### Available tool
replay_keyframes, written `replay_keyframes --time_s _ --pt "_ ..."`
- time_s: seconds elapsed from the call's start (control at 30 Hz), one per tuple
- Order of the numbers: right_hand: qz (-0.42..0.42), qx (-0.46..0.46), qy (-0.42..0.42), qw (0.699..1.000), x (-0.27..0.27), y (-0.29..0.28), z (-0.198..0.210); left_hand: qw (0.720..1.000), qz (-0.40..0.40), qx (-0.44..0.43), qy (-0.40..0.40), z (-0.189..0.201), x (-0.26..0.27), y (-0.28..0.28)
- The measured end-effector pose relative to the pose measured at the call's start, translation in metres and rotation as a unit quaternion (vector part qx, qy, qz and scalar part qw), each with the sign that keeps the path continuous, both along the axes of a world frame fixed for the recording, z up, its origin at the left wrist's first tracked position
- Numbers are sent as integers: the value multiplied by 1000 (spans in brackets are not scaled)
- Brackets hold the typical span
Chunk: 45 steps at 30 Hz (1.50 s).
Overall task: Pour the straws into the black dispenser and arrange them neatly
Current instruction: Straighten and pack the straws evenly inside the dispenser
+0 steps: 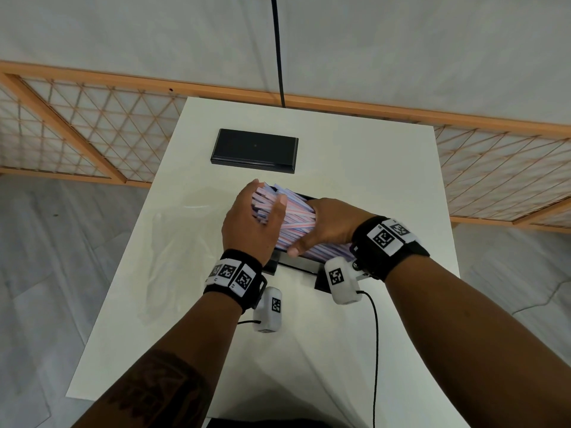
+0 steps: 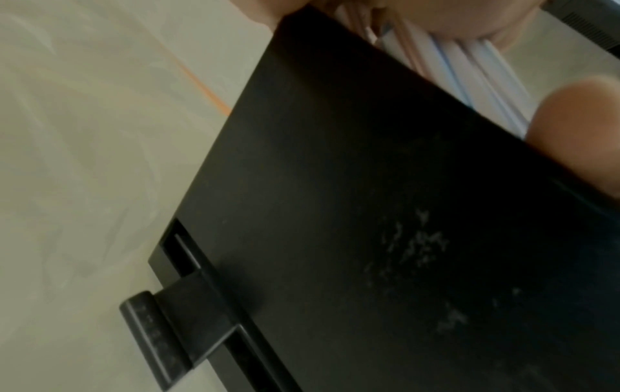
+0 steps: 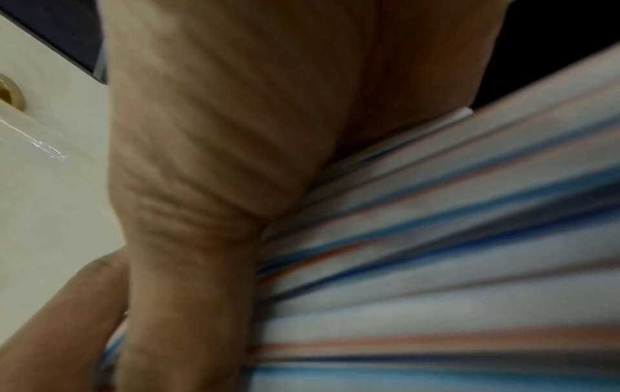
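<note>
Left hand (image 1: 250, 220) cups the straws' (image 1: 296, 222) left ends | right hand (image 1: 327, 225) grasps the pile, thumb at its near side | straws heaped in the black dispenser (image 2: 369, 212) | risk: an uneven squeeze could fan ends over the rim

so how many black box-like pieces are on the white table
2: a flat black rectangular lid lies at the far side of the table; the black dispenser stands nearer, mostly hidden under both hands and the striped straws.

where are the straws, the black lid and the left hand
straws (image 1: 298, 219), head view, middle of the striped bundle
black lid (image 1: 255, 149), head view, its flat top
left hand (image 1: 247, 223), head view, back of the hand
</note>
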State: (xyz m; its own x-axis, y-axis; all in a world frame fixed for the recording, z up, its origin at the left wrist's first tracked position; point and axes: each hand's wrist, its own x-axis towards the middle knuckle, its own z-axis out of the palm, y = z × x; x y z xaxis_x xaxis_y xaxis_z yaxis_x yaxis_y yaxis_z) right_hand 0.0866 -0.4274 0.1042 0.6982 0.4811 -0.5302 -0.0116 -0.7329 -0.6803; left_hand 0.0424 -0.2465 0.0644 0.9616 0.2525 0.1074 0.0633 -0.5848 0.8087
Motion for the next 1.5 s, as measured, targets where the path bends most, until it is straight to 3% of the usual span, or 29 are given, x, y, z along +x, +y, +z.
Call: replay_keyframes --time_s 0.33,0.53,0.83,0.97,1.1,1.23,1.5 --pt "-21 -5 -33 999 -10 -9 18 995 15 -103 -13 2 -5 -5" --pt "4 -18 1 1000 -2 -8 17 999 -2 -27 -27 -5 -3 -4" --pt "55 -83 -20 995 4 -2 21 999 -10 -41 -34 -5 -3 -3" --pt "63 -113 -15 992 4 2 15 996 -61 52 -33 -3 -1 -4" --pt "44 -122 -48 990 -5 -3 13 994 -75 71 -30 0 -1 -4" --pt "-4 -155 -142 978 -20 -6 10 993 -72 82 -45 8 1 -4" --pt "-60 -57 -180 980 -27 -4 -2 992 -91 25 -81 6 1 -13"
